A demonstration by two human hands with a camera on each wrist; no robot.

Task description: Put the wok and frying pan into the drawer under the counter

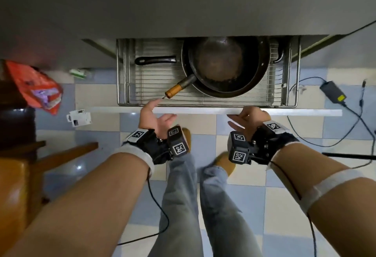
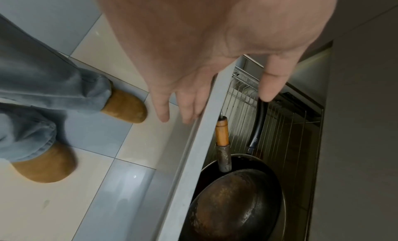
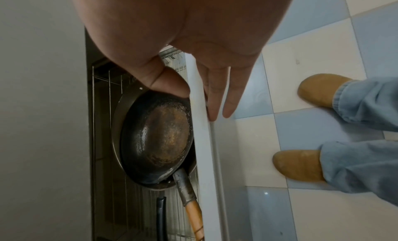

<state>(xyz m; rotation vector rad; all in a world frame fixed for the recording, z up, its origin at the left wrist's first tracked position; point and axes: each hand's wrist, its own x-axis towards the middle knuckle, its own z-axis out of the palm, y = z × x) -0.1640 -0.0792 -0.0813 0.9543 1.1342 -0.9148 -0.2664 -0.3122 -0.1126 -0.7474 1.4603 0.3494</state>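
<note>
The drawer under the counter stands pulled out, and its white front [image 1: 203, 111] [image 2: 193, 159] [image 3: 204, 151] runs across below its wire basket [image 1: 130, 73]. In the basket lies the frying pan [image 1: 262, 69] with its black handle [image 1: 156, 60] [image 2: 258, 125] pointing left. The dark wok [image 1: 219, 63] [image 2: 232, 207] [image 3: 161, 134] sits nested in it, wooden handle [image 1: 176, 90] toward the front. My left hand [image 1: 157, 113] [image 2: 224, 105] touches the front's outer face with straight fingers, thumb free above the basket. My right hand [image 1: 247, 114] [image 3: 200, 101] pinches the front, thumb inside, fingers outside.
The grey counter [image 1: 183, 2] overhangs the drawer's back. On the checkered floor lie a red bag [image 1: 34, 88], white packaging [image 1: 79, 117] and a black power adapter [image 1: 333, 93] with cables. A wooden chair [image 1: 20, 175] stands at the left. My feet in tan slippers [image 2: 125, 106] are just behind the drawer front.
</note>
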